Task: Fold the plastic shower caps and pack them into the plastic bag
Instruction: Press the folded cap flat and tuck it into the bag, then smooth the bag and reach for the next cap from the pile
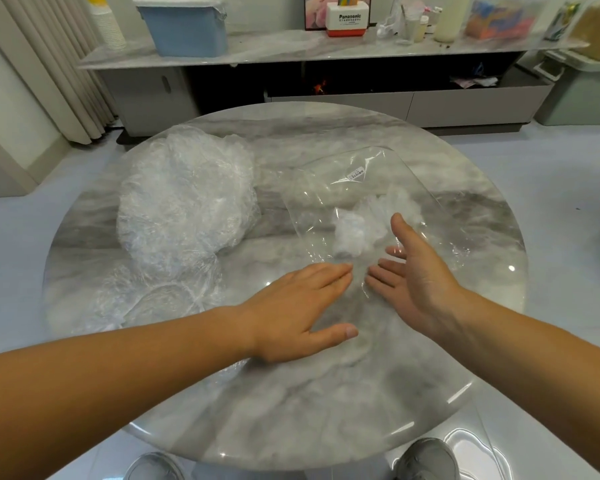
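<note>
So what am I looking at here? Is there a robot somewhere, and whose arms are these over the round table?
There is no robot here, just a person working with bare hands. The single picture comes from a camera worn on the person's head, looking forward and down, so the arms you see are their own.

The left hand and the right hand are both open with straight fingers and hold nothing. They are at the near end of a clear plastic bag. I cannot tell whether they press on it.

Inside the bag lie some white folded caps. To the left, on the marble table, sits a loose pile of shower caps not yet folded.
</note>
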`<state>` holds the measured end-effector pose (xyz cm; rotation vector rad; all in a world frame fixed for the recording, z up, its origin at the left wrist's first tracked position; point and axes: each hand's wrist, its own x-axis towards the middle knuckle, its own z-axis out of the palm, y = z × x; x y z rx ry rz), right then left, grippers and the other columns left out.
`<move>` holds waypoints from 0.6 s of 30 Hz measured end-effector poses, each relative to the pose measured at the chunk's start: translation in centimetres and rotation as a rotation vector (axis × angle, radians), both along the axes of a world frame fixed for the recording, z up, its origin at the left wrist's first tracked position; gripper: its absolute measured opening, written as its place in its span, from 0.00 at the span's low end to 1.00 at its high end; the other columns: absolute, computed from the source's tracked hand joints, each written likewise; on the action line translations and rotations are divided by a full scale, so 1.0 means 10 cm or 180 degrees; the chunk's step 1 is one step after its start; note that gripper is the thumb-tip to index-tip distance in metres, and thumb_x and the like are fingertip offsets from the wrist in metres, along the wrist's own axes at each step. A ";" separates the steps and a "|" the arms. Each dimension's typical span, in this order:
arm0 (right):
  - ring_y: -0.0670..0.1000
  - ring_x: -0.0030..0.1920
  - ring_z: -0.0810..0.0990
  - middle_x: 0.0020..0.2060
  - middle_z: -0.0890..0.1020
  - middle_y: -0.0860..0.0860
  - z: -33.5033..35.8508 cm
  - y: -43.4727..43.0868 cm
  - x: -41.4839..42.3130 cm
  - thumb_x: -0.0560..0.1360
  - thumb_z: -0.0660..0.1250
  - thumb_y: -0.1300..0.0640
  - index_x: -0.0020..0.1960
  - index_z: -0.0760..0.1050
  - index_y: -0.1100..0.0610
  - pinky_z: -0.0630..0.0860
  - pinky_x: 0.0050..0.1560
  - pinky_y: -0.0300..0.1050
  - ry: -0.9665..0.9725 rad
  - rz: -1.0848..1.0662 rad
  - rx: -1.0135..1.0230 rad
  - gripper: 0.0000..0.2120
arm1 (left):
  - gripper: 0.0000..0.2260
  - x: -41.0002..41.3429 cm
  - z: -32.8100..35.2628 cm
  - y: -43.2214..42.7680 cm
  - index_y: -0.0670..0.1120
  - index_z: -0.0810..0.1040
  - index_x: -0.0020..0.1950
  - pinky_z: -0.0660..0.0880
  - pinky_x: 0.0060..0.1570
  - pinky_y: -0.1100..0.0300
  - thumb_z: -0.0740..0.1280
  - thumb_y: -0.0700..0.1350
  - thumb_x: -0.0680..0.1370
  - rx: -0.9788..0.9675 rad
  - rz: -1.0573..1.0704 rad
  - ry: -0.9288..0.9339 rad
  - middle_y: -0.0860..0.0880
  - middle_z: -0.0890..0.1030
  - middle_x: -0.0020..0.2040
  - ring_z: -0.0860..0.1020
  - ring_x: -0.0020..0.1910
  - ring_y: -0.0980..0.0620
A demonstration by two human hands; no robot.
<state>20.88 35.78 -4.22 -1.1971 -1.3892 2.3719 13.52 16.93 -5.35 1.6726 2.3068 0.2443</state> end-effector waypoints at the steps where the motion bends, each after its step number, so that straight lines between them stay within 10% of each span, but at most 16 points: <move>1: 0.62 0.65 0.76 0.62 0.74 0.62 -0.01 0.01 0.03 0.75 0.68 0.36 0.65 0.70 0.62 0.75 0.67 0.57 -0.0062 -0.0002 0.0028 0.33 | 0.38 0.00 0.00 0.00 0.47 0.51 0.83 0.47 0.78 0.61 0.49 0.69 0.79 -0.0017 0.0005 -0.0001 0.51 0.50 0.83 0.48 0.81 0.55; 12: 0.61 0.75 0.68 0.75 0.68 0.62 -0.01 0.00 -0.13 0.76 0.59 0.28 0.79 0.58 0.64 0.68 0.72 0.57 0.0467 0.0171 -0.0939 0.48 | 0.38 0.00 -0.03 -0.04 0.46 0.53 0.83 0.46 0.75 0.66 0.51 0.67 0.80 0.0054 -0.0144 -0.0117 0.50 0.53 0.82 0.49 0.80 0.56; 18: 0.63 0.62 0.80 0.61 0.80 0.65 0.09 0.01 0.11 0.76 0.65 0.34 0.73 0.65 0.63 0.75 0.67 0.55 0.0268 0.0258 -0.0375 0.39 | 0.38 -0.09 -0.06 -0.08 0.51 0.50 0.83 0.44 0.80 0.58 0.51 0.70 0.79 -0.0192 0.0051 -0.0175 0.52 0.45 0.83 0.43 0.81 0.57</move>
